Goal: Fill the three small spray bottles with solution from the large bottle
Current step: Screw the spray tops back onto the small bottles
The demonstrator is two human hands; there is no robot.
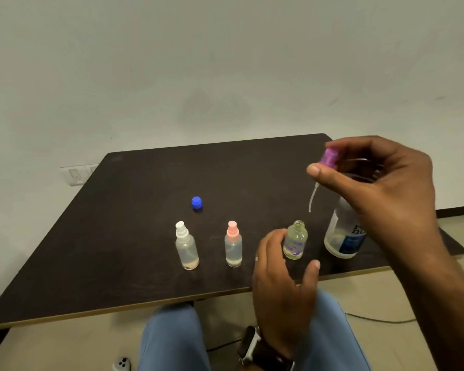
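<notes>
Head view, left to right on dark brown table (118,236): small blue screw cap (197,203) at 12 o'clock of clear white-topped spray bottle (186,246); clear pink-topped spray bottle (233,245) at 3 o'clock; uncapped small clear bottle (295,241), left hand (281,274) spread loosely beside it; large clear blue-labelled bottle (343,236). At 12 o'clock, right hand (381,183) pinching purple spray top (330,156), dip tube hanging.

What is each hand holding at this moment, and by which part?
The right hand pinches the purple spray top by its cap; its tube hangs free. The left hand is beside the open small bottle; a grip cannot be told.
</notes>
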